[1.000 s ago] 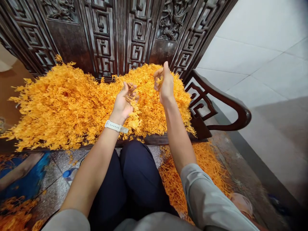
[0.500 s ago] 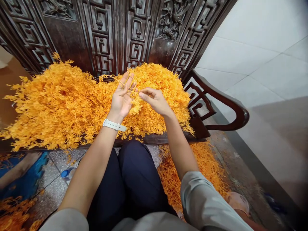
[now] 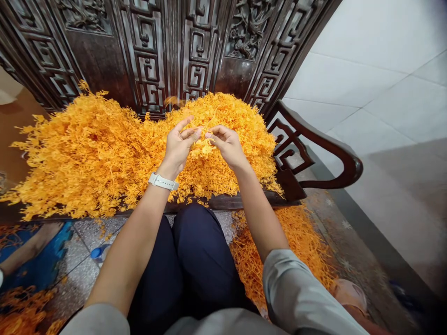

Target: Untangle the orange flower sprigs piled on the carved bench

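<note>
The left hand [image 3: 179, 146] is pinching thin orange strands [image 3: 205, 130] between the thumb and the first finger, while its other fingers are standing apart. The right hand [image 3: 227, 148] is also pinching at these strands, and its fingertips are pointing just beside the left ones. Both hands are holding them above a large orange pile [image 3: 94, 149], which is lying on the dark wooden worktop [image 3: 291, 186]. A second heap [image 3: 307, 237] is lying on the floor [image 3: 84, 235].
</note>
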### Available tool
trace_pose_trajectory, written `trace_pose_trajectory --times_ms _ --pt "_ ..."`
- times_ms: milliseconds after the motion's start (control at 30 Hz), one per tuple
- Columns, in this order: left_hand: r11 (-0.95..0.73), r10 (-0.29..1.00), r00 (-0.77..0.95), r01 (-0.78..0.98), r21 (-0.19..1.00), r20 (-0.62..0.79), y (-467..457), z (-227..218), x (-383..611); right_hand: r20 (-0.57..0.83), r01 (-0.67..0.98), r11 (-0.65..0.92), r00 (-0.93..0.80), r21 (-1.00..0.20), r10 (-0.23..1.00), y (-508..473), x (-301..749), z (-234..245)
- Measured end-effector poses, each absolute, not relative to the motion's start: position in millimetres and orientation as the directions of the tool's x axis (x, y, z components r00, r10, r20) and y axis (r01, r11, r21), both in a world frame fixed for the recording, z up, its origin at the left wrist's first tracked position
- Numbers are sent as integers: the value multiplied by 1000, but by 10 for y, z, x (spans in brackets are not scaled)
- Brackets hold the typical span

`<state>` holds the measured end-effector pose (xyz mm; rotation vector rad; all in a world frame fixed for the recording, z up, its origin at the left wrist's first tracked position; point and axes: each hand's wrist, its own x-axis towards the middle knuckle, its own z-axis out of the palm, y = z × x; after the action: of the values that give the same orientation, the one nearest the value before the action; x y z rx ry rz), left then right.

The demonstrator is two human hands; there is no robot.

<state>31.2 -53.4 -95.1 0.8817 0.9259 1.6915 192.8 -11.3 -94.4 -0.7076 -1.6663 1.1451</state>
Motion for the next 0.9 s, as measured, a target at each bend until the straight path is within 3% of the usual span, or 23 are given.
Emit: trace_pose_trajectory --times_ms 267,467,533,800,900 --pt "-373 876 -398 -200 906 272 -448 -1057 252 242 -288 181 -191 -940 951 -73 1971 -1049" --pt "-325 912 -385 -475 818 139 -454 -1022 222 145 -445 25 -238 -895 960 -154 1957 -1019" --pt "-294 935 -325 -488 822 141 -465 -1012 234 131 -482 -16 -270 -876 954 -196 1894 -1014" --pt "-337 930 -228 -216 917 288 -508 -1023 289 63 -476 1 -114 -879 992 -259 1618 -1150" --pt "-324 929 -269 -250 913 256 -516 -1021 304 76 -489 33 -67 -872 995 -223 1597 -1175"
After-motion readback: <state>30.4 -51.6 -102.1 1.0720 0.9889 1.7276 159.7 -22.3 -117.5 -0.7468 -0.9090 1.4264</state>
